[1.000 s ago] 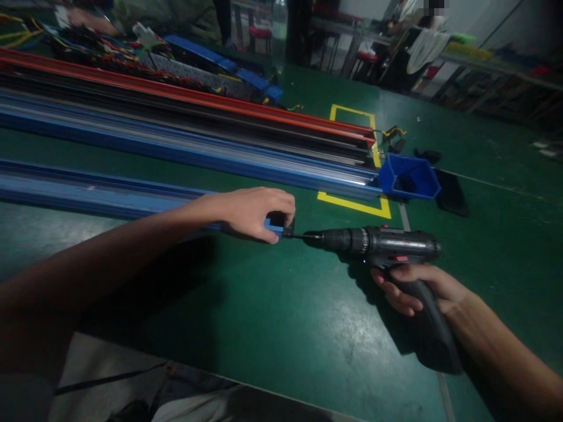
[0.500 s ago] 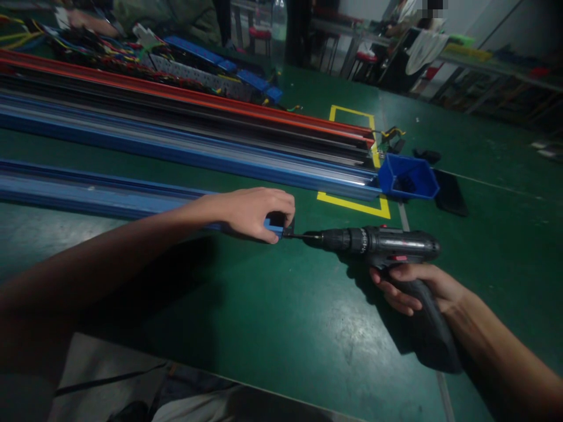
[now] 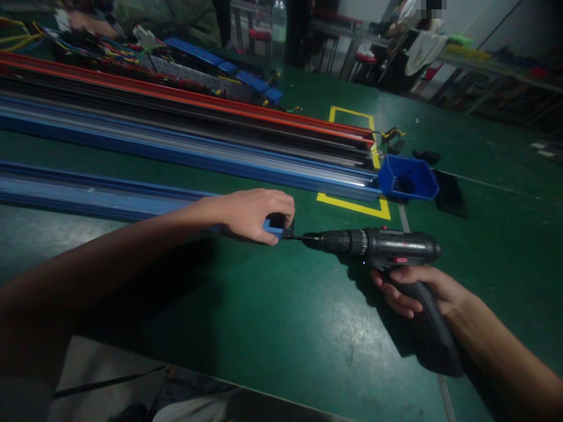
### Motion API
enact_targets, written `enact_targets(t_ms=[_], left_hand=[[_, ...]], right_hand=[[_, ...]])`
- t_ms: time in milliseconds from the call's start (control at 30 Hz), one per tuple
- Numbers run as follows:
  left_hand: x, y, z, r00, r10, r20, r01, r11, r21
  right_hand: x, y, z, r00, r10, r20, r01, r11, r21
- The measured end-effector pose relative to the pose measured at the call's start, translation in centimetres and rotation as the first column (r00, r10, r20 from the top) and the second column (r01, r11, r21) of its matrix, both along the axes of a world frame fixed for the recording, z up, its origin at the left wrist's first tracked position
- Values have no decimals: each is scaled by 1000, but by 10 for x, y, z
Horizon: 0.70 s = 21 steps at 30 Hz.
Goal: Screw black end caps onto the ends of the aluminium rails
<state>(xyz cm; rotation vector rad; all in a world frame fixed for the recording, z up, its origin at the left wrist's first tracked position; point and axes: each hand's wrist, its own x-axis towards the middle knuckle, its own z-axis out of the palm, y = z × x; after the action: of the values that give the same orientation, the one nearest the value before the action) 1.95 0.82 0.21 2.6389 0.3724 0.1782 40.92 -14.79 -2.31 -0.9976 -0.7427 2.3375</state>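
Note:
My left hand is closed around the right end of a long blue rail lying on the green table. A small black end piece sits at the rail's tip, partly hidden by my fingers. My right hand grips the handle of a black cordless drill, which points left. Its long thin bit reaches the black end piece. Whether a screw is at the bit's tip is too small to tell.
Beyond lie another blue rail, black rails and an orange rail. A blue bin with dark parts stands at their right end, beside a dark flat object. Wire bundles and a co-worker's hand are at the far left.
A small light now shows on the drill near its trigger. Both hands, the rail and the drill stay almost in the same place.

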Motion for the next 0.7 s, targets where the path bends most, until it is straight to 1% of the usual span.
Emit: enact_targets(t_ms=[200, 467, 700], left_hand=[[0, -1, 0, 1000, 2, -6, -2, 1000, 7], [0, 1, -2, 1000, 16, -24, -16, 1000, 18], [-1, 0, -1, 999, 16, -32, -15, 999, 46]], right_hand=[[3, -1, -6, 1000, -13, 12, 13, 1000, -9], [-6, 0, -1, 1000, -19, 7, 18, 999, 30], [-6, 5, -5, 999, 11, -30, -10, 999, 48]])
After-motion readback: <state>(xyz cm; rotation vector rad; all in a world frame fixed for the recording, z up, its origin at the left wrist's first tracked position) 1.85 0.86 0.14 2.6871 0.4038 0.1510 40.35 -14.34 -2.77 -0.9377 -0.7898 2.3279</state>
